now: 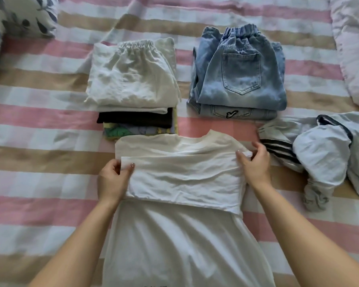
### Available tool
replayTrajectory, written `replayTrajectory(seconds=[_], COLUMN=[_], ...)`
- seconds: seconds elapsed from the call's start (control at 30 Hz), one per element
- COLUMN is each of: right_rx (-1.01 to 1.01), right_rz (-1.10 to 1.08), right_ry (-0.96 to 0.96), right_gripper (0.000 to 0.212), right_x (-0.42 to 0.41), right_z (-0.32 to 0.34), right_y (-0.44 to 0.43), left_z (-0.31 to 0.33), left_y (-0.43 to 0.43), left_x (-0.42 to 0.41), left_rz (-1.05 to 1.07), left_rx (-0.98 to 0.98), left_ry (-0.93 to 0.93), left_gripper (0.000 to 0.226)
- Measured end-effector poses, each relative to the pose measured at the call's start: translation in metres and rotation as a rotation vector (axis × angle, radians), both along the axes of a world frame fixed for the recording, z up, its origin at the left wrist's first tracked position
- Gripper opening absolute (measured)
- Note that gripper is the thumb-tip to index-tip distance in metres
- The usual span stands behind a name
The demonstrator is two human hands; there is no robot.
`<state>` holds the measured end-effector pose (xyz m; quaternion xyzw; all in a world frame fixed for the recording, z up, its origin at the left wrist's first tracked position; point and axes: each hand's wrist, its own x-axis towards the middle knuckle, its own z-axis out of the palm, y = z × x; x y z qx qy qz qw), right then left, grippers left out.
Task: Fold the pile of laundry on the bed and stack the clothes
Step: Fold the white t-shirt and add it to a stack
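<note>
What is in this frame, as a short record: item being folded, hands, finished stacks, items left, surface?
item being folded: white shirt, spread flat, one fold laid across it
hands: left hand and right hand each pinch one end of the fold
finished stacks: mixed stack topped by a white garment; denim stack to its right
items left: grey garments, crumpled, right of the shirt
surface: striped bedsheet
other: leaf-print pillow, far left corner
</note>
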<state>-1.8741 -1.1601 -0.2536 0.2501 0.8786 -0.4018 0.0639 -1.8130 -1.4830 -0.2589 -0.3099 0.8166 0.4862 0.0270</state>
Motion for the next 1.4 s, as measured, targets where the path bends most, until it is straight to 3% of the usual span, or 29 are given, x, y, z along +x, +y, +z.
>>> replayTrajectory(seconds=[0.07, 0.17, 0.23, 0.3, 0.33, 0.43, 0.53, 0.63, 0.73, 0.83, 0.97, 1.07, 1.17, 1.4], right_rx=[-0.05, -0.044, -0.048, -0.126, -0.173, -0.229, -0.221, -0.115, 0.019, 0.075, 0.115, 0.11, 0.101, 0.195], right_rz=[-0.055, -0.025, 0.044, 0.069, 0.056, 0.013, 0.0, -0.018, 0.006, 0.066, 0.116, 0.182, 0.154, -0.133], right_ry=[0.002, -0.041, -0.035, 0.07, 0.145, 0.287, 0.264, 0.218, 0.16, 0.111, 0.216, 0.24, 0.143, -0.061], right_gripper=[0.047, 0.033, 0.02, 0.005, 0.004, 0.026, 0.015, 0.003, 0.016, 0.028, 0.04, 0.038, 0.033, 0.04], right_x=[-0.005, -0.015, -0.023, -0.031, -0.035, -0.047, -0.053, -0.052, -0.055, -0.051, 0.009, 0.092, 0.173, 0.267], right_z=[0.0, 0.001, 0.003, 0.007, 0.009, 0.013, 0.003, -0.011, -0.017, -0.011, 0.011, 0.019, 0.017, 0.006], right_y=[0.001, 0.004, 0.005, 0.006, 0.007, 0.008, 0.006, 0.007, 0.008, 0.006, 0.001, -0.001, 0.005, 0.017], left_z=[-0.001, -0.001, 0.001, 0.003, 0.005, 0.005, 0.001, -0.007, -0.008, -0.006, 0.001, 0.007, 0.012, 0.007], left_y=[0.0, -0.002, -0.006, -0.009, -0.008, -0.001, 0.008, 0.014, 0.013, 0.012, 0.018, 0.034, 0.049, 0.063], left_x=[-0.004, -0.026, -0.044, -0.056, -0.059, -0.059, -0.055, -0.055, -0.059, -0.055, -0.017, 0.041, 0.106, 0.201], left_rz=[0.043, 0.135, 0.165, 0.104, 0.087, 0.136, 0.204, 0.234, 0.211, 0.179, 0.127, 0.052, 0.036, 0.215], left_rx=[-0.173, -0.107, -0.007, 0.031, 0.059, 0.079, 0.078, 0.083, 0.063, 0.041, -0.076, -0.174, -0.184, -0.308], left_ry=[0.026, 0.025, 0.021, 0.061, 0.109, 0.322, 0.405, 0.386, 0.31, 0.257, 0.201, 0.21, 0.19, -0.008], left_gripper=[0.026, 0.048, 0.044, 0.021, 0.006, 0.025, 0.03, 0.031, 0.028, 0.008, 0.04, 0.039, 0.034, 0.04])
